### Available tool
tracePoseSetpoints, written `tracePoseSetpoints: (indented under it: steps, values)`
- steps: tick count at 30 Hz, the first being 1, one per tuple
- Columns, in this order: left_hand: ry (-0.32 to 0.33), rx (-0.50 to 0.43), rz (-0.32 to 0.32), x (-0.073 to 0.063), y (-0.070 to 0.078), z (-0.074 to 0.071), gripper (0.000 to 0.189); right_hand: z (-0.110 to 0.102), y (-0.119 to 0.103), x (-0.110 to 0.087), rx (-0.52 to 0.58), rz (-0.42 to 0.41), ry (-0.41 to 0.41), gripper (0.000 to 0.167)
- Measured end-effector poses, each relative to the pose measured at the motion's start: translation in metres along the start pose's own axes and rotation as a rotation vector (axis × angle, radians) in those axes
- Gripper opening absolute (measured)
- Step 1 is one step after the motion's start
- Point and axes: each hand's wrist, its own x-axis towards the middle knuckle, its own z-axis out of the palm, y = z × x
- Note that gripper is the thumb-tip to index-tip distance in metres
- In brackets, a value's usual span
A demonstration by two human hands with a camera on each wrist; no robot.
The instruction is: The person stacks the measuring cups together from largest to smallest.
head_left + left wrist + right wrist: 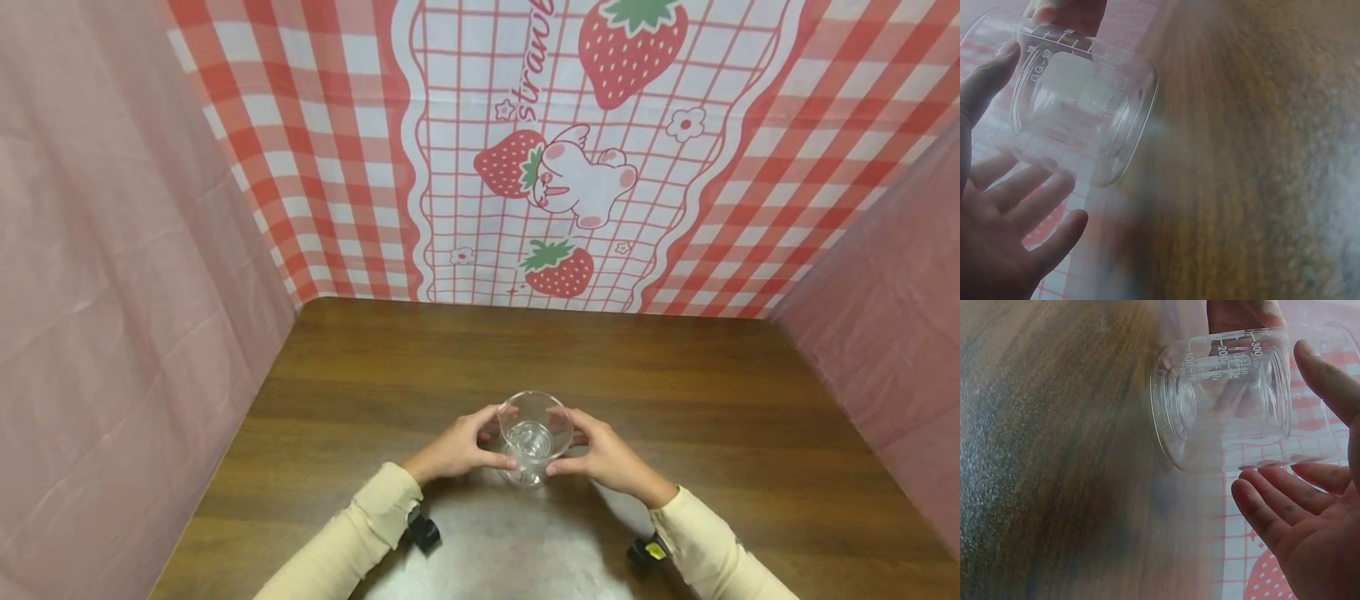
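Observation:
A clear glass beaker (536, 417) with white printed graduations stands upright between my two hands, its base right at the wooden table. Inside it sits a second, smaller glass beaker (1238, 406), whose rim shows partway up the outer wall in the right wrist view. My left hand (456, 447) holds the outer beaker from the left, thumb on the near side and fingers round the far side. From the right, my right hand (611, 457) grips it the same way. The inner beaker is seen only through the outer glass.
The brown wooden table (360, 358) reaches back to a red-and-white checked curtain (352, 167) with strawberry prints. Plain pink curtains hang on the left (112, 292) and right (885, 333). A black wrist camera (423, 531) is strapped under the left sleeve.

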Motion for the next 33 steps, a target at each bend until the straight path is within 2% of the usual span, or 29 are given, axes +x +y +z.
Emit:
tracePoseSetpoints:
  steps: [16, 24, 28, 33]
  values:
    - [-0.033, 0.002, -0.005, 0.0, 0.001, -0.001, 0.075, -0.001, 0.0, -0.003, -0.018, 0.013, -0.004, 0.077]
    - [-0.045, -0.004, 0.004, 0.0, 0.001, -0.004, 0.076, -0.006, 0.0, -0.004, -0.045, 0.056, -0.063, 0.08]
    - [-0.034, 0.039, 0.002, -0.003, 0.0, -0.011, 0.073, -0.012, 0.002, -0.004, -0.07, 0.04, -0.095, 0.078]
    - [0.01, 0.206, -0.045, -0.007, 0.002, -0.023, 0.07, -0.022, 0.004, -0.004, -0.187, 0.032, -0.081, 0.067]
